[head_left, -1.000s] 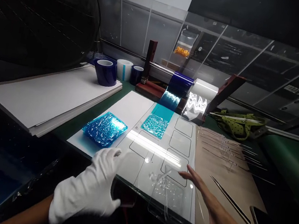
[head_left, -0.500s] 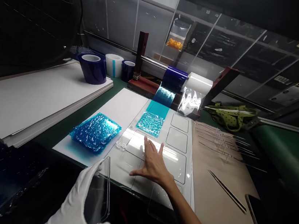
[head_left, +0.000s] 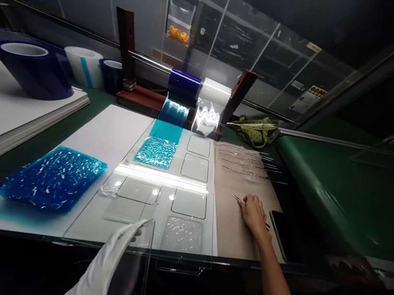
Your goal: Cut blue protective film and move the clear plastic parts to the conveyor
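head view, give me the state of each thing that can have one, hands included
left hand: white-gloved, gripping clear sheet upright at the table edge
right hand: bare, resting on tweezers lying on tan mat
blue film pile: crumpled, lying flat
dispenser rolls: on their bar, film ends hanging down
loose tape rolls: standing on end

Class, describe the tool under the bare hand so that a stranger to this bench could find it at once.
Start at the white template sheet with outlined squares; right of it lies a tan mat. Near the mat's front, the bare right hand rests on slim metal tweezers, lying alone, apart from the row of clear-handled tools farther back.
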A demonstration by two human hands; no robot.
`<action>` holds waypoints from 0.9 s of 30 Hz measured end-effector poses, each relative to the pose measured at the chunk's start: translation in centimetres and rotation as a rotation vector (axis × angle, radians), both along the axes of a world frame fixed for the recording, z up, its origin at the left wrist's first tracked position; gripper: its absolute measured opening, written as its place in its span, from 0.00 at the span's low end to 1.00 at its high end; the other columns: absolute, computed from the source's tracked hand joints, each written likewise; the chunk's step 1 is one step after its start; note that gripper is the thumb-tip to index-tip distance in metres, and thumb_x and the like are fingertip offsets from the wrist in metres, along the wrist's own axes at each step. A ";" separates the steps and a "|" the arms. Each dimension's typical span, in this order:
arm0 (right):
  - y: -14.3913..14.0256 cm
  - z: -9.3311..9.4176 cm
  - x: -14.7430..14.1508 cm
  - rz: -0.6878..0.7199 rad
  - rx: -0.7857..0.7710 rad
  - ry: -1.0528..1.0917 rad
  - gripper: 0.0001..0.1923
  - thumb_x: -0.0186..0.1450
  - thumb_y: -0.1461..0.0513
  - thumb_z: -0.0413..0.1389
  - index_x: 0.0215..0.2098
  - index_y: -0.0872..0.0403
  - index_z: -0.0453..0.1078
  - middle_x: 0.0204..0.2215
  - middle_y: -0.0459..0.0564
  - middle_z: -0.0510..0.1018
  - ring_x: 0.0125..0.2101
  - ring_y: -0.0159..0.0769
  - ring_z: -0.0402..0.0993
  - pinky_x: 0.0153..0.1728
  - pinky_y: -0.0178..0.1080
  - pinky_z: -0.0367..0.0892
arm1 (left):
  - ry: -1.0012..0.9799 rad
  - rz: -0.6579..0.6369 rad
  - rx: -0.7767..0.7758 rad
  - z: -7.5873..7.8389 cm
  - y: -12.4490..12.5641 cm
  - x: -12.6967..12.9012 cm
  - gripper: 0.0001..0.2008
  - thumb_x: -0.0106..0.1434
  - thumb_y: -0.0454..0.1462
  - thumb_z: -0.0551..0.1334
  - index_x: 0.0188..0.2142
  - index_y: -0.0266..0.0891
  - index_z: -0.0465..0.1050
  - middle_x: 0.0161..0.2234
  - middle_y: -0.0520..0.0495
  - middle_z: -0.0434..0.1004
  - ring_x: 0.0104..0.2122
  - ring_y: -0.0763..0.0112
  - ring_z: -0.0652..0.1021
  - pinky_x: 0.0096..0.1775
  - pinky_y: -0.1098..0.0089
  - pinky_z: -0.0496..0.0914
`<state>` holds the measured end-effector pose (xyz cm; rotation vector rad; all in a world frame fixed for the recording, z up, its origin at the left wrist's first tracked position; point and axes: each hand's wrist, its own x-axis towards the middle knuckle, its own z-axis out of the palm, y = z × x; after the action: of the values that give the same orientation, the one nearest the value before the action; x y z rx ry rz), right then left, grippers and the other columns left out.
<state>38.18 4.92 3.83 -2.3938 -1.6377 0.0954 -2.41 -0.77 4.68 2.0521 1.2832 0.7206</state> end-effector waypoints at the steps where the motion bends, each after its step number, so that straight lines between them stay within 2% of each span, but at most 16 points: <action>1: 0.0 -0.3 0.5 0.003 -0.004 0.025 0.09 0.65 0.60 0.49 0.33 0.56 0.67 0.35 0.59 0.73 0.40 0.47 0.68 0.39 0.45 0.63 | 0.007 -0.015 0.018 -0.1 0.2 0.8 0.36 0.61 0.39 0.56 0.66 0.56 0.41 0.52 0.47 0.69 0.50 0.56 0.75 0.51 0.56 0.73; 3: -0.8 -0.2 0.4 0.036 -0.008 0.104 0.09 0.67 0.59 0.46 0.34 0.55 0.65 0.31 0.55 0.72 0.34 0.43 0.69 0.37 0.43 0.63 | 0.030 -0.044 0.066 -0.5 0.6 2.2 0.33 0.63 0.36 0.53 0.65 0.55 0.44 0.52 0.46 0.68 0.50 0.59 0.74 0.52 0.58 0.71; 5: -2.6 0.6 -1.0 0.088 -0.005 0.200 0.13 0.70 0.58 0.41 0.37 0.54 0.64 0.26 0.48 0.71 0.27 0.37 0.69 0.33 0.39 0.63 | 0.063 -0.060 0.116 -0.9 0.8 3.4 0.32 0.63 0.35 0.52 0.65 0.55 0.46 0.51 0.46 0.68 0.49 0.60 0.74 0.51 0.60 0.71; 8: -7.2 2.9 -4.9 0.179 0.009 0.408 0.18 0.72 0.54 0.35 0.43 0.52 0.62 0.23 0.43 0.68 0.24 0.32 0.67 0.28 0.34 0.64 | 0.103 -0.098 0.128 -1.4 1.0 5.0 0.29 0.65 0.33 0.50 0.64 0.55 0.49 0.51 0.46 0.67 0.48 0.63 0.74 0.51 0.62 0.70; 9: -8.9 3.7 -6.5 0.224 0.000 0.593 0.18 0.72 0.53 0.37 0.44 0.51 0.63 0.23 0.43 0.68 0.25 0.32 0.68 0.29 0.33 0.64 | 0.110 -0.119 0.114 -1.5 1.0 5.4 0.29 0.65 0.31 0.48 0.63 0.54 0.51 0.51 0.46 0.67 0.49 0.64 0.74 0.52 0.62 0.69; 11: -11.9 5.1 -9.4 0.304 -0.047 0.840 0.19 0.72 0.51 0.38 0.38 0.51 0.66 0.24 0.44 0.69 0.24 0.31 0.67 0.28 0.33 0.63 | 0.118 -0.173 0.088 -1.3 1.0 6.4 0.28 0.64 0.31 0.48 0.63 0.52 0.54 0.51 0.45 0.67 0.50 0.63 0.73 0.53 0.61 0.68; 14: -14.6 6.0 -12.3 0.354 -0.046 0.955 0.24 0.70 0.47 0.37 0.33 0.51 0.67 0.25 0.46 0.70 0.26 0.32 0.66 0.29 0.34 0.63 | 0.130 -0.234 0.088 -1.0 0.9 7.6 0.26 0.64 0.32 0.50 0.61 0.49 0.58 0.50 0.43 0.68 0.49 0.62 0.73 0.52 0.60 0.68; 17: -15.3 5.6 -12.9 0.340 -0.070 1.024 0.31 0.56 0.33 0.46 0.30 0.50 0.66 0.25 0.45 0.68 0.25 0.31 0.63 0.24 0.32 0.60 | 0.147 -0.254 0.101 -0.9 0.6 8.5 0.25 0.65 0.31 0.47 0.60 0.49 0.58 0.49 0.44 0.69 0.48 0.64 0.74 0.51 0.61 0.69; 19: -15.4 5.2 -12.6 0.337 -0.121 1.066 0.35 0.46 0.30 0.52 0.29 0.51 0.64 0.24 0.43 0.66 0.23 0.29 0.60 0.20 0.30 0.56 | 0.123 -0.288 0.111 -1.0 0.5 8.8 0.26 0.64 0.30 0.49 0.61 0.48 0.58 0.48 0.44 0.69 0.47 0.64 0.74 0.50 0.60 0.70; 23: -15.3 5.1 -12.2 0.300 -0.159 1.103 0.32 0.44 0.34 0.60 0.29 0.51 0.63 0.26 0.43 0.66 0.26 0.29 0.61 0.20 0.29 0.57 | 0.057 -0.384 0.103 -0.6 0.6 8.9 0.30 0.61 0.31 0.55 0.62 0.48 0.56 0.49 0.42 0.68 0.46 0.59 0.73 0.48 0.57 0.71; 27: -15.2 5.2 -12.0 0.329 -0.140 1.146 0.32 0.43 0.36 0.63 0.27 0.51 0.60 0.25 0.41 0.65 0.25 0.27 0.59 0.20 0.29 0.57 | 0.079 -0.403 0.074 0.4 0.4 8.9 0.30 0.63 0.33 0.54 0.63 0.50 0.54 0.50 0.43 0.68 0.49 0.59 0.72 0.51 0.57 0.69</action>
<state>26.18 -10.30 9.05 -1.5060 -1.3590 1.3632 6.51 -0.41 5.07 2.3221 0.8500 0.5105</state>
